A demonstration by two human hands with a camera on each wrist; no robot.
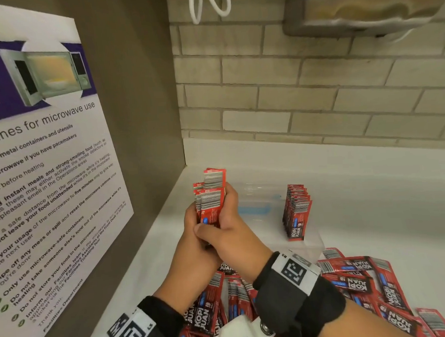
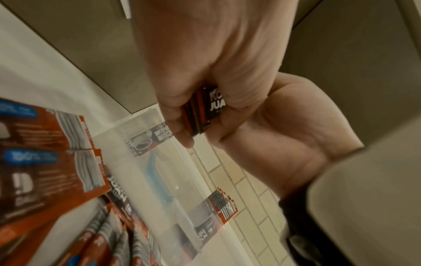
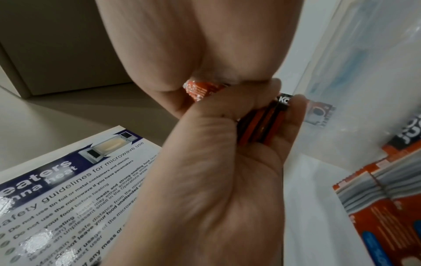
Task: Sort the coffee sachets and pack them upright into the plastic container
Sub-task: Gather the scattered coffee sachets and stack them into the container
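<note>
Both hands clamp one sachet bundle above desk.
Left hand [image 1: 194, 244] and right hand [image 1: 226, 233] grip red-black sachets [image 1: 210, 197], barcodes up; clear plastic container [image 1: 260, 205] faint, edges hard to trace.

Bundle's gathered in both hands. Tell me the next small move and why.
Probably carry the bundle of sachets, which the left hand and right hand grip together, over into the clear plastic container and stand it beside the upright row there. It looks squared up, and loose sachets still wait on the counter.
</note>
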